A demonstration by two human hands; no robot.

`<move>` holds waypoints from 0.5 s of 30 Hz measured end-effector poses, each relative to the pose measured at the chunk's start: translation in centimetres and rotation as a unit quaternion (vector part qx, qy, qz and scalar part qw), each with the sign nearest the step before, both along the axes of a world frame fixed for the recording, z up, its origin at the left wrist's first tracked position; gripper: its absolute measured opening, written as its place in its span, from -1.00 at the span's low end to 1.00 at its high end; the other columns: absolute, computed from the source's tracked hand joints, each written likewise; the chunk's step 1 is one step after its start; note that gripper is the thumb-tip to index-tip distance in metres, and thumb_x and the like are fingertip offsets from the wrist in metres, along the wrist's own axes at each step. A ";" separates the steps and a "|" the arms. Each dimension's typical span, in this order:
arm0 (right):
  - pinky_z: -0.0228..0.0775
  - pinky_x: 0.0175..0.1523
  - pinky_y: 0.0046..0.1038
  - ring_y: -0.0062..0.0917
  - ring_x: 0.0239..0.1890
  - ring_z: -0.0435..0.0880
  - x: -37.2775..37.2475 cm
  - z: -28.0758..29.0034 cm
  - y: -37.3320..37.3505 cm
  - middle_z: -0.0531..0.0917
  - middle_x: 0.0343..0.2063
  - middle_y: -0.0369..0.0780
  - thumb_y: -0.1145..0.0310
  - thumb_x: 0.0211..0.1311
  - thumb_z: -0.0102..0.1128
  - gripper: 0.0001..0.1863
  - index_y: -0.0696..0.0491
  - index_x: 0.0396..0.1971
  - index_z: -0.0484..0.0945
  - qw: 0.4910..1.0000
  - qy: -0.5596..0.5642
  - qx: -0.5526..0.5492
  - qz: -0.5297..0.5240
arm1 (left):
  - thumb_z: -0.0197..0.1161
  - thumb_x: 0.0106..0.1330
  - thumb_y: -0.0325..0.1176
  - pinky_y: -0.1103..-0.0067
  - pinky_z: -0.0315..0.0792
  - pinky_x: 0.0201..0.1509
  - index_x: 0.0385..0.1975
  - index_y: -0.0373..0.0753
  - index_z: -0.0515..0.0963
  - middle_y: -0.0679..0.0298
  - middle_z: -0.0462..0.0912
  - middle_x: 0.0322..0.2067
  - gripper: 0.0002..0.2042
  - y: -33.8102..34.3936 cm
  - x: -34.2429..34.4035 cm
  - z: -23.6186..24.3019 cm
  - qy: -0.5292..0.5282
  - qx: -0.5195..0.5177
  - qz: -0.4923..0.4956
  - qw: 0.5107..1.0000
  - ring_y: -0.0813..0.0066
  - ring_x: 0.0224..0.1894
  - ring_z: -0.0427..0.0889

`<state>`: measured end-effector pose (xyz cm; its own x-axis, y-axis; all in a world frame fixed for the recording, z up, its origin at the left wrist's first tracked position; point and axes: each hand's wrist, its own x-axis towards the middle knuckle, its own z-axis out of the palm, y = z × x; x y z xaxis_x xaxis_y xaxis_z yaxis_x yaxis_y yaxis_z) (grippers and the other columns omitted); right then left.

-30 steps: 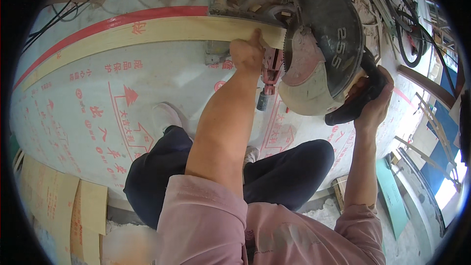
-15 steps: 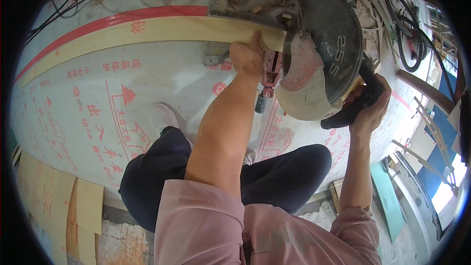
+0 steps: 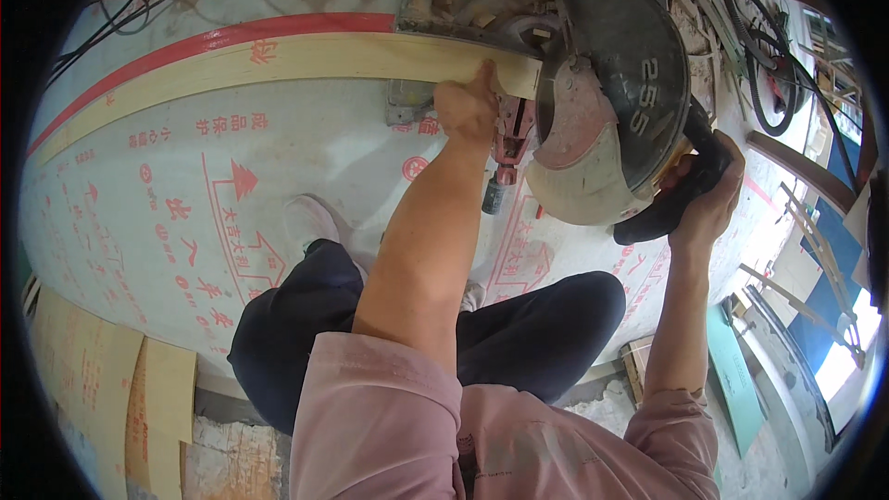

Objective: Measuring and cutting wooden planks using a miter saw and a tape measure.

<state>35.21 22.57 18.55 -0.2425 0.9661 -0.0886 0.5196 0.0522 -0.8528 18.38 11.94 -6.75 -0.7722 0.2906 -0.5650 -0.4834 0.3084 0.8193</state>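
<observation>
My left hand is closed at the near edge of a long, pale wooden strip, its thumb pressed on top. The strip runs from the far left along the fence to the blade guard of a miter saw. My right hand grips the saw's black handle, with the fingers wrapped round it. A milky, dusty lower guard covers the near part of the blade. Between my left hand and this guard, the saw's red arm with a dark knob sticks out toward me. The blade's cutting edge is hidden.
White protective sheeting with red print covers the floor. Sawdust and thin offcuts lie behind the saw. A black hose coils at the far right. Boards lie at the near left; a green panel lies at the near right.
The saw head and its handle have shifted slightly to the right, and my right hand has moved with them. My left hand stays in place on the strip.
</observation>
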 end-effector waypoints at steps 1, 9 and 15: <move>0.46 -0.47 -0.52 -0.56 -0.59 0.54 -0.7 0.1 0.1 0.53 -0.56 -0.24 -0.20 0.57 -0.39 -0.37 0.06 0.15 0.39 1.000 0.000 -0.008 0.000 | 0.42 0.24 -0.15 0.33 0.50 -0.03 -0.22 -0.45 0.69 -0.10 0.75 -0.24 -0.61 -0.4 -0.1 -1.3 0.046 0.034 0.023 0.998 -0.02 -0.12 0.73; 0.45 -0.47 -0.51 -0.57 -0.59 0.52 -0.1 0.1 0.7 0.53 -0.55 -0.24 -0.16 0.58 -0.36 -0.38 0.10 0.15 0.40 1.000 0.021 0.000 -0.001 | 0.40 0.29 -0.28 0.45 0.44 -0.22 -0.21 -0.41 0.65 0.08 0.72 -0.27 -0.72 0.1 0.3 -1.4 -0.064 0.060 0.018 0.996 0.27 -0.28 0.62; 0.43 -0.48 -0.51 -0.57 -0.60 0.52 -0.6 1.2 0.8 0.53 -0.55 -0.23 -0.16 0.57 -0.33 -0.37 0.12 0.16 0.38 0.999 0.009 -0.028 -0.027 | 0.39 0.27 -0.14 0.36 0.49 0.04 -0.17 -0.40 0.69 -0.06 0.75 -0.17 -0.62 0.0 0.6 -1.2 -0.058 0.057 0.000 0.997 0.02 -0.03 0.71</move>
